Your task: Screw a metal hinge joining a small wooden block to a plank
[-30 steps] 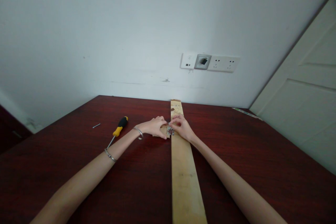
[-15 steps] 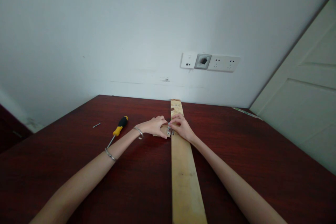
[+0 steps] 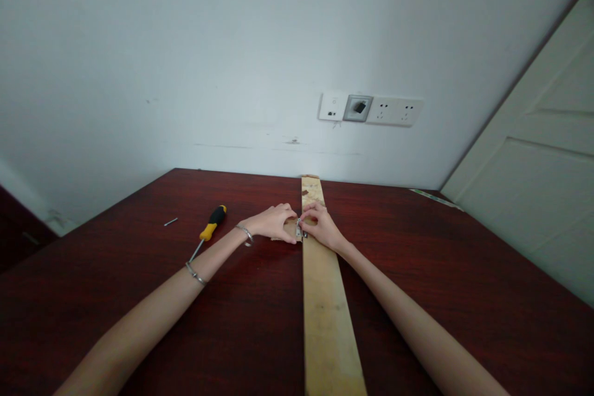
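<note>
A long pale wooden plank [image 3: 327, 315] lies lengthwise on the dark red table. Against its left side, near the far end, sits a small wooden piece [image 3: 291, 230]. A small silver metal fitting [image 3: 299, 231] is at the seam between them; whether it is a hinge or a latch is unclear. My left hand [image 3: 273, 223] grips the small piece, thumb in front and fingers behind. Over the plank, my right hand [image 3: 322, 229] pinches thumb and forefinger together at the fitting. Whatever lies between those fingertips is too small to make out.
A yellow and black screwdriver [image 3: 213, 223] rests beside my left forearm, its shaft tip hidden near the bracelet. Farther left lies a thin metal pin or screw [image 3: 171, 221]. The table [image 3: 223, 334] meets a white wall with sockets [image 3: 394, 111]; a white door [image 3: 547, 161] stands at right.
My right fingertips have shifted very slightly at the fitting. The left hand, plank and screwdriver stay where they were.
</note>
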Action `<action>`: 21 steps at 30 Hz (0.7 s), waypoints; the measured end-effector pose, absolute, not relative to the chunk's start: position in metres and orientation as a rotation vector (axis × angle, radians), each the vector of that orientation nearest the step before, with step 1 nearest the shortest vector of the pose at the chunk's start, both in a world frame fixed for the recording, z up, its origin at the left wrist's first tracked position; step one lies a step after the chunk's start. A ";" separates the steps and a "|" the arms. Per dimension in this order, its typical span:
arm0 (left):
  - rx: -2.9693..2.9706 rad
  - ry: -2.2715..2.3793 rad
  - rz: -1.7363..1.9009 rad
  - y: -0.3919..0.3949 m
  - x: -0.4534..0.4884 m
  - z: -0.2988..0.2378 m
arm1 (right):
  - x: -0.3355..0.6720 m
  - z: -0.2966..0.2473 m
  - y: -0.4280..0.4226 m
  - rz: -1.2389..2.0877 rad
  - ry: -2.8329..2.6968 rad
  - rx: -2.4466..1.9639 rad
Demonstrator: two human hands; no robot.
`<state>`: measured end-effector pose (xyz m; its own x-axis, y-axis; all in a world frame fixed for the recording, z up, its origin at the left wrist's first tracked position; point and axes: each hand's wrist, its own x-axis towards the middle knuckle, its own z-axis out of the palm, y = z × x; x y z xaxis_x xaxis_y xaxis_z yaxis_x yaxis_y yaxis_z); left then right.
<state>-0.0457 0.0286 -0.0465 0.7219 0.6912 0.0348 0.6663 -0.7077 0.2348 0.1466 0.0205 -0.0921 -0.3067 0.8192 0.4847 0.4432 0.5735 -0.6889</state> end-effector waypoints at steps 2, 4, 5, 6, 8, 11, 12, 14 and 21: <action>2.717 1.082 0.184 0.027 -0.046 -0.045 | 0.146 -0.092 0.020 0.553 -1.948 -1.016; 2.714 1.081 0.191 0.027 -0.046 -0.044 | 0.146 -0.091 0.020 0.555 -1.950 -1.023; 2.712 1.082 0.194 0.027 -0.046 -0.045 | 0.147 -0.091 0.020 0.557 -1.953 -1.027; 2.709 1.082 0.195 0.027 -0.046 -0.045 | 0.147 -0.090 0.019 0.559 -1.956 -1.029; 2.702 1.087 0.186 0.029 -0.047 -0.047 | 0.148 -0.090 0.020 0.576 -1.953 -1.027; 2.709 1.100 0.154 0.032 -0.048 -0.051 | 0.150 -0.091 0.021 0.643 -1.866 -1.012; 2.714 1.103 0.141 0.033 -0.048 -0.052 | 0.150 -0.091 0.022 0.665 -1.823 -1.008; 2.723 1.105 0.124 0.034 -0.048 -0.054 | 0.151 -0.093 0.022 0.688 -1.756 -1.005; 2.707 1.100 0.111 0.035 -0.049 -0.059 | 0.151 -0.094 0.022 0.700 -1.710 -1.005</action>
<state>-0.0489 0.0345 -0.0586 0.7174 0.6966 -0.0122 0.6802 -0.6966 0.2283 0.1510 0.0225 -0.0942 -0.1639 0.8726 0.4601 0.2993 0.4884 -0.8197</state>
